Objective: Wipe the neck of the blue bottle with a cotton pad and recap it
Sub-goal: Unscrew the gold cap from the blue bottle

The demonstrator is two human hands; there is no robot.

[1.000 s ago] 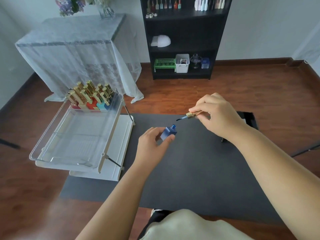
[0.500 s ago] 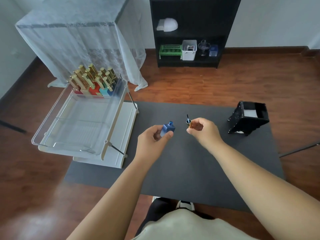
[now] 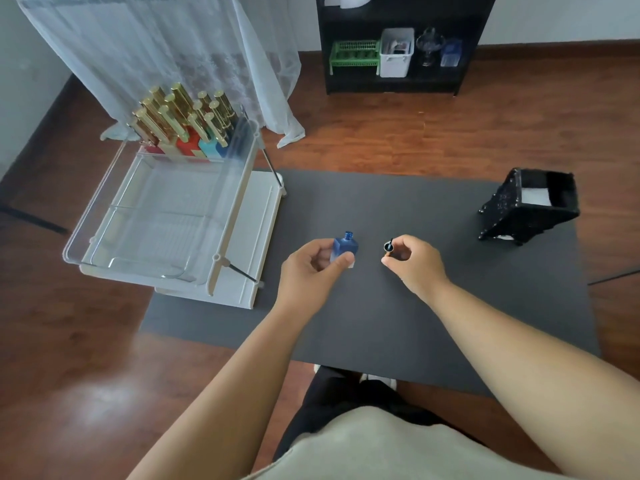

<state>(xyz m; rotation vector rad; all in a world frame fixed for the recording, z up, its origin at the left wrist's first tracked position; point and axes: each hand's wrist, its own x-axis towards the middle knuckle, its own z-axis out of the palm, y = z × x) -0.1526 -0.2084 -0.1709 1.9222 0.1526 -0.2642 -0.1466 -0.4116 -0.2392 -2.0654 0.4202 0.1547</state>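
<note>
My left hand (image 3: pixel 313 268) grips the small square blue bottle (image 3: pixel 344 248) over the black mat (image 3: pixel 398 306); the bottle is upright and its neck is open. Beside it, a short gap to the right, my right hand (image 3: pixel 414 263) pinches the gold cap (image 3: pixel 388 247), brush end pointing up and toward the camera. A black ornate box (image 3: pixel 526 211) at the mat's far right holds white cotton pads (image 3: pixel 535 196).
A clear two-tier tray rack (image 3: pixel 162 223) stands left of the mat, with several gold-capped polish bottles (image 3: pixel 183 123) at its back. A black shelf unit (image 3: pixel 394 46) and a lace-covered table (image 3: pixel 162 50) stand further off on the wooden floor.
My right hand has dropped with the cap from above the bottle to the same height beside it, turning the brush upward. The view tilted down, bringing the black box into sight.
</note>
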